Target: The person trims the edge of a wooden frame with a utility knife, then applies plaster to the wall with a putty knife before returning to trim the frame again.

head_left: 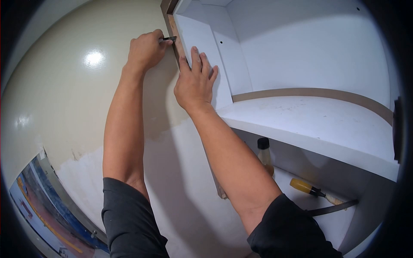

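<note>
My left hand [147, 49] is closed around a small dark tool [168, 39], thin and possibly a cutter; most of it is hidden by the fingers. Its tip touches or nearly touches the bare wood-coloured front edge [177, 35] of a white cabinet panel [198, 32]. Brown edging [168, 7] shows at the top of that panel. Lower down, my right hand [195, 84] lies open with fingers spread, pressed on the panel beside the edge. Nothing shows in it.
A white shelf [297, 116] with brown edge banding [314, 92] extends right. Beneath it are a black-capped bottle [264, 155], a yellow-handled brush-like tool [303, 186] and a dark strip [331, 209]. A glossy cream wall [77, 90] stands left, with an opening [56, 210] lower left.
</note>
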Action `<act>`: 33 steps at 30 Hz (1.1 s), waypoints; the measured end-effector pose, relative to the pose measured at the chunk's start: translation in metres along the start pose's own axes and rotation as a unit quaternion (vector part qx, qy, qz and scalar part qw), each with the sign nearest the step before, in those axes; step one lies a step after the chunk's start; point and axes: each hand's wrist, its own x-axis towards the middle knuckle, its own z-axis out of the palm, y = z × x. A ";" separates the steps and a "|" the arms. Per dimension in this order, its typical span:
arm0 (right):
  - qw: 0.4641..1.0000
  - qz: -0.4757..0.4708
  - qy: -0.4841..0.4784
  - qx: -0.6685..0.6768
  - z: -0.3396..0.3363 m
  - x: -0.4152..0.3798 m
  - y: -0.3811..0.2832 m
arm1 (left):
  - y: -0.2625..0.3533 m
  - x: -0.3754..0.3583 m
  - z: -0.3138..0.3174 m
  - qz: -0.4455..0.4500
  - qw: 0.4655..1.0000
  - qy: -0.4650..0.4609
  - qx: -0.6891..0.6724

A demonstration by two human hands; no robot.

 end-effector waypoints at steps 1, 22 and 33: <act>1.000 -0.001 0.000 0.000 0.000 0.000 0.000 | 0.000 0.000 0.000 -0.002 1.000 0.001 0.002; 1.000 -0.010 0.022 -0.006 0.004 0.001 0.001 | -0.005 0.007 -0.009 -0.008 1.000 -0.015 -0.023; 1.000 -0.014 0.024 -0.005 0.005 0.002 0.002 | -0.006 0.007 -0.002 -0.005 1.000 0.023 0.002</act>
